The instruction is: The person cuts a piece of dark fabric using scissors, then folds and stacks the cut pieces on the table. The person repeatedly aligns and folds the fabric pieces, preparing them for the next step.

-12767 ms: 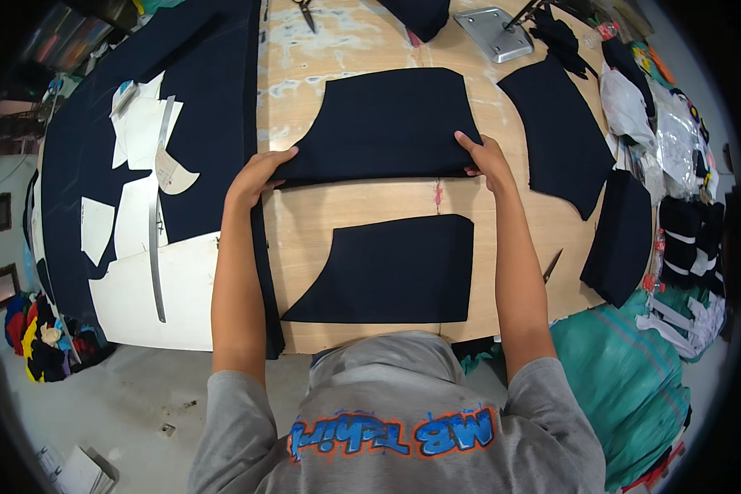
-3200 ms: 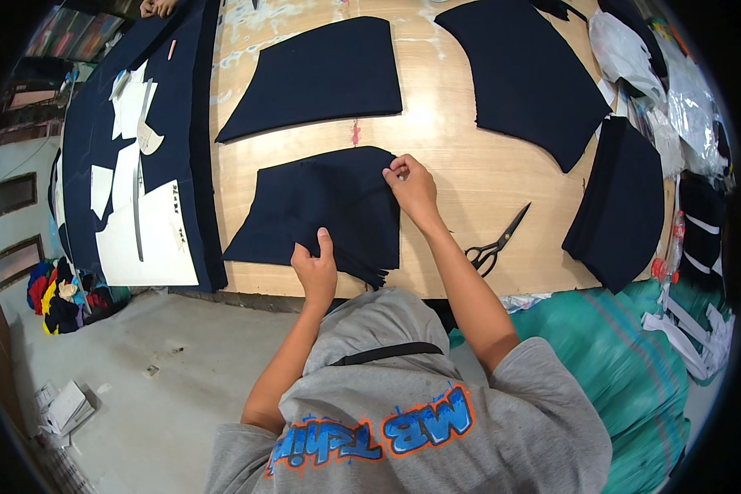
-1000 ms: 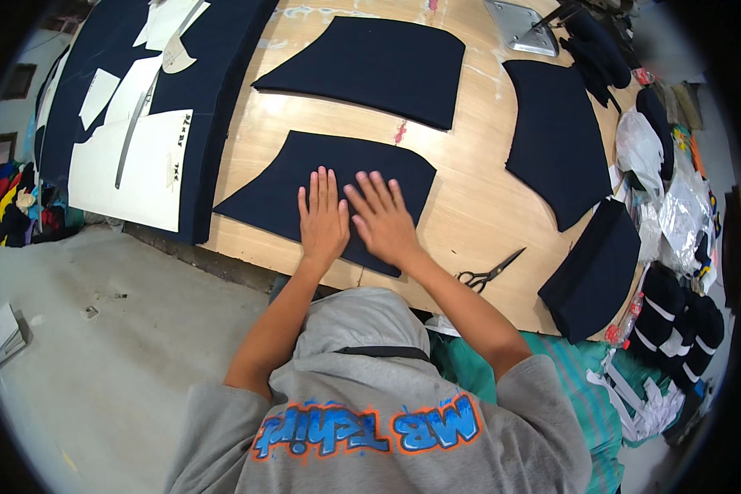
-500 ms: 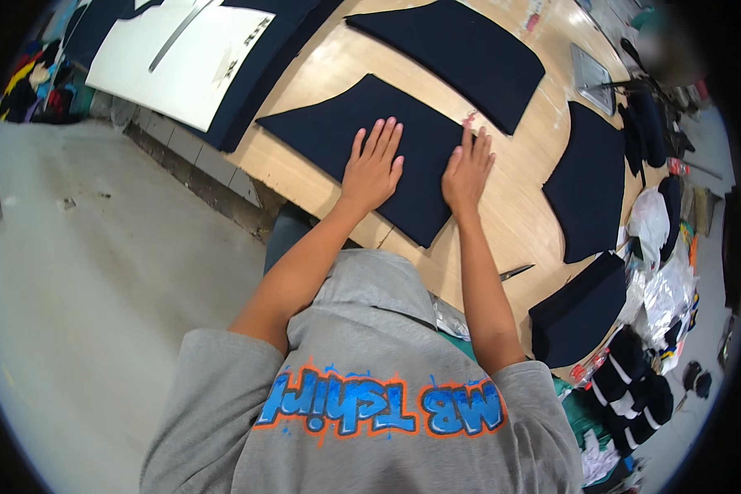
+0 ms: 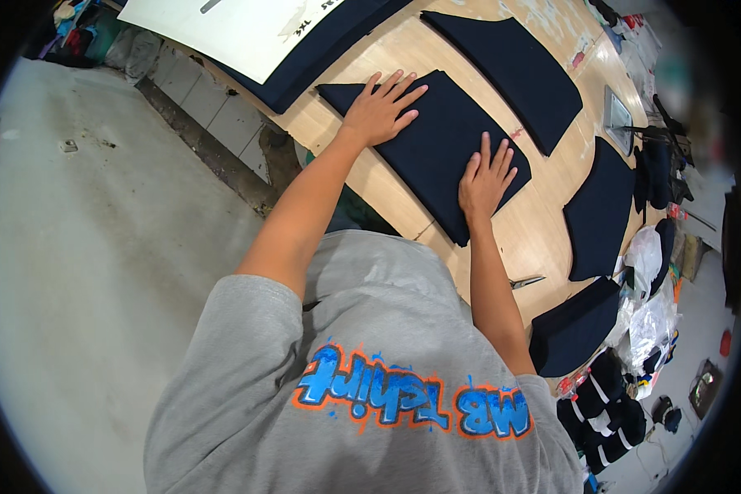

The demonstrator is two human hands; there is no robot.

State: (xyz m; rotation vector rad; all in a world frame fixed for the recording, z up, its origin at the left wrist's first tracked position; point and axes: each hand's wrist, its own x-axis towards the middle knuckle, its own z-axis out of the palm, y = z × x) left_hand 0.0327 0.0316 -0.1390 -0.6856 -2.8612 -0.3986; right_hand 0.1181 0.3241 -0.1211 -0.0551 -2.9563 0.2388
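A stack of dark navy cut fabric (image 5: 440, 136) lies at a slant near the table's front edge. My left hand (image 5: 377, 111) rests flat near its far left end, fingers spread. On the stack's right part lies my right hand (image 5: 484, 183), palm down with the fingers stretched out. Neither hand grips anything. Beyond this stack is another navy fabric stack (image 5: 514, 70) with a curved edge. A small pair of thread snips (image 5: 527, 281) sits on the table right of my right forearm.
White pattern sheet (image 5: 239, 29) tops a large navy fabric pile (image 5: 292, 78) at far left. Two more navy stacks, a curved one (image 5: 599, 210) and a folded one (image 5: 576, 325), lie along the right side of the wooden table (image 5: 543, 230). Clear plastic bags (image 5: 650, 321) crowd the right edge.
My left hand has slid toward the stack's far left end, and my right hand has moved from its right edge onto its surface. The whole view has shifted.
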